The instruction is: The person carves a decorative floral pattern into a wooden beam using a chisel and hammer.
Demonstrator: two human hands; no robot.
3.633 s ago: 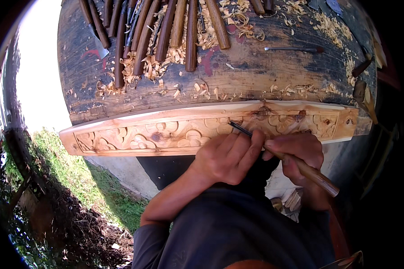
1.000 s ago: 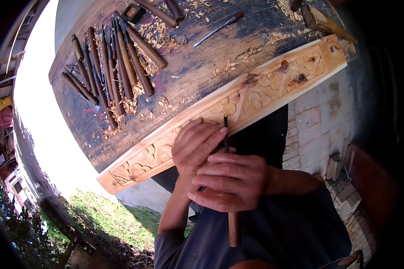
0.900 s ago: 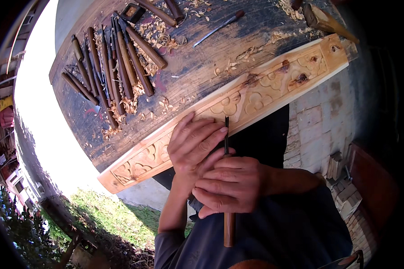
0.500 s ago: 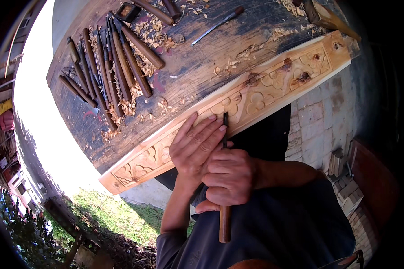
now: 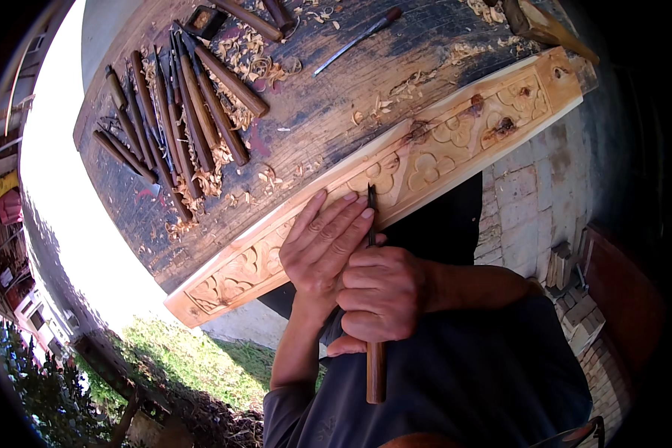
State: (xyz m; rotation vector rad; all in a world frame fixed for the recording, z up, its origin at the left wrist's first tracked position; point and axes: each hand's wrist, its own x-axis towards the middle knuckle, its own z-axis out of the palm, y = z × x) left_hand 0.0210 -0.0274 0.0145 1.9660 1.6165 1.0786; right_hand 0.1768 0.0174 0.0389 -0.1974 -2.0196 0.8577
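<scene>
A long pale carved wooden panel with flower and scroll shapes lies along the near edge of a dark worn workbench. My left hand rests flat on the panel, fingers spread beside the blade. My right hand is closed around a wooden-handled chisel. Its dark blade tip touches the carving near the panel's middle.
A row of several wooden-handled chisels lies on the bench's far left among wood shavings. A thin single tool lies at the back, a mallet-like wooden piece at the far right. Grass lies below left, paving bricks at right.
Over the last second my left hand slid flatter onto the panel and my right hand shifted down the handle. 3.6 s ago the panel lay level in view, the chisel angled from the right.
</scene>
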